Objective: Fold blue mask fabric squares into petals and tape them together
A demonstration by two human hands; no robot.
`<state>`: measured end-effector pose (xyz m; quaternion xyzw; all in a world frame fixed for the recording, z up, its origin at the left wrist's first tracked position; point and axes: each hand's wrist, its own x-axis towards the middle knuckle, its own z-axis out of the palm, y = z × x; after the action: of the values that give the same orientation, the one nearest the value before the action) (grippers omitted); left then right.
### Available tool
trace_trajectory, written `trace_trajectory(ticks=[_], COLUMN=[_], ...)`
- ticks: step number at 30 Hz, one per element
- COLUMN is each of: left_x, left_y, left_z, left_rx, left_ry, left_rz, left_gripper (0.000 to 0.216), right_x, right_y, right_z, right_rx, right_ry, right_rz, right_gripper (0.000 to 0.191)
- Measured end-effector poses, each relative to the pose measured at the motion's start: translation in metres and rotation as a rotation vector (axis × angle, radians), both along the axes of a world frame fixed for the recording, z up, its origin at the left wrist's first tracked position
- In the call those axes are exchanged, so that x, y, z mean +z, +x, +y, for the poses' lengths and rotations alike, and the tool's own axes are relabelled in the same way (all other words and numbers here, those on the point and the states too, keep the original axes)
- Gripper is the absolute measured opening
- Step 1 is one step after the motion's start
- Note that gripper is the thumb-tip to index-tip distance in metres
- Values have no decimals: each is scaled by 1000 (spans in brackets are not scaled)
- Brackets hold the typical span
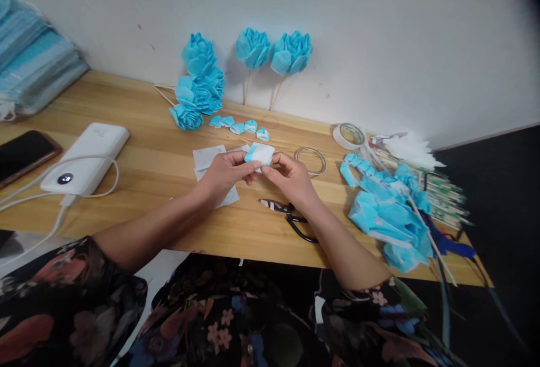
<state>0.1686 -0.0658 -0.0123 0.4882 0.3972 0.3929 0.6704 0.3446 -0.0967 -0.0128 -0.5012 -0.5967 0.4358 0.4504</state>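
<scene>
Between my two hands is a small folded piece of blue and white paper-like material (pixel 259 154). My left hand (pixel 228 173) pinches its left side with thumb and fingers. At its lower right corner, my right hand (pixel 291 175) is closed on it the same way. Several white square sheets (pixel 207 157) lie under and beside my left hand. A short row of folded blue and white petals (pixel 237 128) rests just beyond the held piece. Black-handled scissors (pixel 276 205) lie below my right hand, partly covered by the wrist.
Blue flowers on sticks (pixel 292 54) lean on the wall. Tape rolls (pixel 349 136) and loose blue pieces (pixel 379 215) lie to the right, near a blue-handled tool (pixel 453 245). A white power bank (pixel 90 156), a phone (pixel 25 156) and stacked face masks (pixel 37 57) occupy the left.
</scene>
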Motion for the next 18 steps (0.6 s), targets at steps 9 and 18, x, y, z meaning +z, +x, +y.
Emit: trace_trajectory(ticks=[9, 18], left_x=[3, 5], left_y=[-2, -3], left_z=[-4, -5], left_rx=[-130, -260], left_ry=[6, 58], left_rz=[106, 164], left_gripper=[19, 20], right_x=[4, 7], right_y=[9, 9], right_z=[2, -1], right_rx=[-26, 4], right_ry=[33, 312], right_rz=[84, -135], right_gripper=[36, 7])
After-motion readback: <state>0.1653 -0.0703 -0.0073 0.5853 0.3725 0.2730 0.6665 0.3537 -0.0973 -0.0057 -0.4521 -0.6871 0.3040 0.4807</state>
